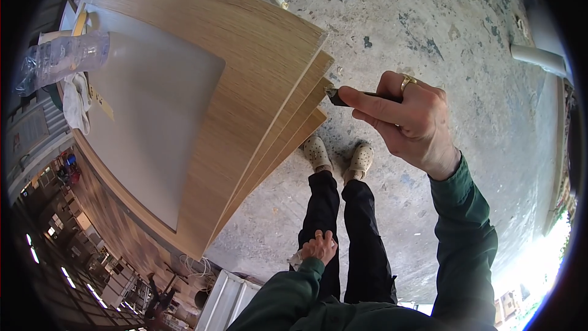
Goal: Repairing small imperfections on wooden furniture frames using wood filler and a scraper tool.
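My right hand, with a ring on one finger, is closed on a small, narrow dark tool. Its kind cannot be made out. The tool's tip is at the corner of a lower board in a stack of wood-grain boards; whether it touches the wood is unclear. My left hand is low in front of my dark trousers, its fingers curled. Something pale shows beside it, partly hidden by the hand and sleeve. A grey rectangular area covers much of the top board.
A clear plastic bottle lies on the stack's far left, near a white cloth and a yellow strip. A white pipe juts in at right. The concrete floor is stained. Behind on the left is a workshop with stacked goods.
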The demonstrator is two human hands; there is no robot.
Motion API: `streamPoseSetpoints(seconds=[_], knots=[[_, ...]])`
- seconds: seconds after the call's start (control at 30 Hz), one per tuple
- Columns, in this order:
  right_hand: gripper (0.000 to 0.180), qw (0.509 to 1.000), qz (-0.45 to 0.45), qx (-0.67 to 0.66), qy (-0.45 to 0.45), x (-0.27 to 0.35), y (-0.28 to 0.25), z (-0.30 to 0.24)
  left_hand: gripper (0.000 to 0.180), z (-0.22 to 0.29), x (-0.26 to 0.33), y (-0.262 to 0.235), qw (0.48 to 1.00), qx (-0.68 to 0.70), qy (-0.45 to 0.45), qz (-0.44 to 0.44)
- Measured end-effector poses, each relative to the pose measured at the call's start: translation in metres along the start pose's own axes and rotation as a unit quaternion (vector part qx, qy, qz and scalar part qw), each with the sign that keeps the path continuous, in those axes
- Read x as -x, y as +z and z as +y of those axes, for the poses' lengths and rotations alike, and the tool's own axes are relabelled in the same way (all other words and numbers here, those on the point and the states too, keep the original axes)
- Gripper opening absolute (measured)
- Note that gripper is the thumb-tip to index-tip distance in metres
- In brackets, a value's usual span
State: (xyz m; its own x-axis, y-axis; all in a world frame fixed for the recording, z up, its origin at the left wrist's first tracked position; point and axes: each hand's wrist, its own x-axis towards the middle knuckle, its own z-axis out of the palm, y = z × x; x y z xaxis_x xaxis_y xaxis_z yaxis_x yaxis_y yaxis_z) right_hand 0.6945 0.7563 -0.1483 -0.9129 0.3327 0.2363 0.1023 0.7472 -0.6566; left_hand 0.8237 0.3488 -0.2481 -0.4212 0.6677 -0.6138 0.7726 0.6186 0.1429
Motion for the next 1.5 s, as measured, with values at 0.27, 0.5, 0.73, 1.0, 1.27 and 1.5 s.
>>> streamPoseSetpoints(seconds=[0.27, 0.5, 0.73, 1.0, 1.27, 1.5], knots=[[0.027, 0.999, -0.013, 0.032, -0.032, 0.000, -0.004, -0.004, 0.024, -0.001, 0.001, 0.005, 1.000, -0.007, 0.004, 0.004], [0.035, 0.998, 0.036, -0.040, 0.020, 0.009, 0.004, 0.000, 0.023, -0.002, 0.002, 0.006, 1.000, -0.013, -0.002, 0.003], [0.043, 0.993, 0.119, -0.008, -0.026, 0.021, 0.037, 0.012, 0.022, 0.000, 0.000, 0.003, 1.000, -0.003, 0.001, 0.007], [0.051, 0.990, 0.132, 0.008, -0.053, 0.028, 0.044, 0.013, 0.023, -0.003, 0.000, 0.000, 1.000, 0.013, -0.005, -0.002], [0.048, 0.989, 0.143, 0.004, -0.040, 0.028, 0.048, 0.010, 0.023, -0.003, 0.000, 0.002, 1.000, -0.005, 0.003, 0.016], [0.025, 0.980, 0.100, -0.158, 0.064, 0.031, 0.024, -0.005, 0.024, -0.003, -0.001, -0.002, 1.000, 0.017, -0.001, 0.010]])
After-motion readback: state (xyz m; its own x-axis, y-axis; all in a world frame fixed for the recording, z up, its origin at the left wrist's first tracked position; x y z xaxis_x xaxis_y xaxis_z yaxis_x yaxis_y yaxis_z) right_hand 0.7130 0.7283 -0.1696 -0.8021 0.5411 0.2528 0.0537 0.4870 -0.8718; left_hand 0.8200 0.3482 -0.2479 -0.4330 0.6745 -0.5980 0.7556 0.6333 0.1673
